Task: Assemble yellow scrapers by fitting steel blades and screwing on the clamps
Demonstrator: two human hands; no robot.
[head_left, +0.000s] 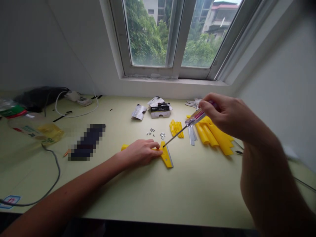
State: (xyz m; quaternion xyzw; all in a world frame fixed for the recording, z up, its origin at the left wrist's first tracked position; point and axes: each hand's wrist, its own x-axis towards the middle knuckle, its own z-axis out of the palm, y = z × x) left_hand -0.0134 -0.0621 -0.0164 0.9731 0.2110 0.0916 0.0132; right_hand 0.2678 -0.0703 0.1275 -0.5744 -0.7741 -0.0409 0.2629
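Observation:
On the table lies a yellow scraper (168,161) with a thin metal blade along its right edge. My left hand (142,152) is closed on its handle, which shows again left of the palm. My right hand (222,110) grips the clear-handled screwdriver (176,134) from above. The screwdriver slants down to the left, its tip at the upper screw spot on the scraper head. A second screw shows lower on the head. Small screws (151,131) and a cluster of nuts (162,135) lie just beyond my left hand.
Yellow handles (209,131), smaller yellow pieces (176,127) and metal blades (191,135) lie to the right. Opened small boxes (160,110) stand near the window. A plastic bottle (27,123), a grey cable (58,164) and a blurred-out dark object (86,143) are on the left.

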